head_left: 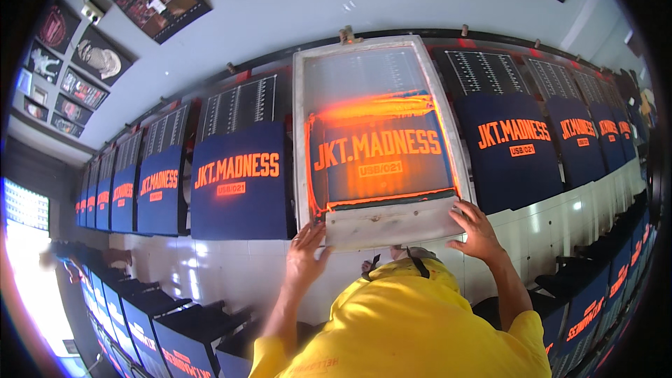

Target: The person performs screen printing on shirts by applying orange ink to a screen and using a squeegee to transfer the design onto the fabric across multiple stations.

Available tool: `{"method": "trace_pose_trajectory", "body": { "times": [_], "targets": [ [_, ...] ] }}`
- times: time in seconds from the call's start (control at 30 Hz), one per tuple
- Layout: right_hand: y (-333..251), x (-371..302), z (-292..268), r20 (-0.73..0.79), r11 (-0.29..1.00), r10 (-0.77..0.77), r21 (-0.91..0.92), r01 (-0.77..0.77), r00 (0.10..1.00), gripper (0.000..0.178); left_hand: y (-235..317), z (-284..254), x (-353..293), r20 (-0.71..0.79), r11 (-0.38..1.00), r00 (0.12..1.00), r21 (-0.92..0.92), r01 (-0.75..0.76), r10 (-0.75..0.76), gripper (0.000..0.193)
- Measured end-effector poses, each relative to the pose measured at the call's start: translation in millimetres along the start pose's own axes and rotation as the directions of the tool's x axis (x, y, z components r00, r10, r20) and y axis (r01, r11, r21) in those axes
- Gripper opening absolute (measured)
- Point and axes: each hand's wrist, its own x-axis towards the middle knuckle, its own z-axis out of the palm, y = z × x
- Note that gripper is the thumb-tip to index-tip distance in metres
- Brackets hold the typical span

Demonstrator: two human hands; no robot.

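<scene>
as ink (378, 106) streaks it — both hands (305, 250) (483, 234) touch the frame (301, 133)

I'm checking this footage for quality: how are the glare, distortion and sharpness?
Head view: the bright opening at left is washed out to white; head view: the tiled floor carries bright glare spots; head view: the row of dark blue shirts curves with the fisheye, dark at the rim; head view: both the left hand and right hand read clearly.

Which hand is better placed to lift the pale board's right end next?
Probably the right hand: it is at that end of the pale board, the left hand at the other.
</scene>
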Motion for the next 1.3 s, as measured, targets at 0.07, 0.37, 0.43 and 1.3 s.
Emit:
{"method": "trace_pose_trajectory", "body": {
  "times": [0.07, 0.37, 0.43, 1.3],
  "targets": [
    [1.2, -2.5, 4.6, 0.126, 0.992, -0.005, -0.124, 0.021, 0.992, 0.062, 21.3, -11.2, 9.6, 0.144, 0.991, 0.982, 0.032, -0.132, 0.126, 0.047],
    [10.0, 44.5, -11.0, 0.186, 0.958, -0.048, -0.270, 0.098, 0.981, 0.048, 15.1, 11.0, 57.7, 0.183, 0.964, 0.962, 0.138, -0.227, 0.201, 0.036],
    [17.2, 60.0, -9.6, 0.181, 0.960, -0.034, -0.269, 0.083, 0.983, 0.037, 11.0, 18.9, 76.1, 0.240, 0.959, 0.965, 0.229, -0.166, 0.109, 0.029],
    [28.0, 53.9, 11.4, -0.113, 0.952, -0.075, -0.304, 0.038, 0.991, 0.029, 10.0, 26.7, 93.0, 0.084, 0.960, 0.986, 0.229, -0.160, 0.145, 0.022]
  ]
}}
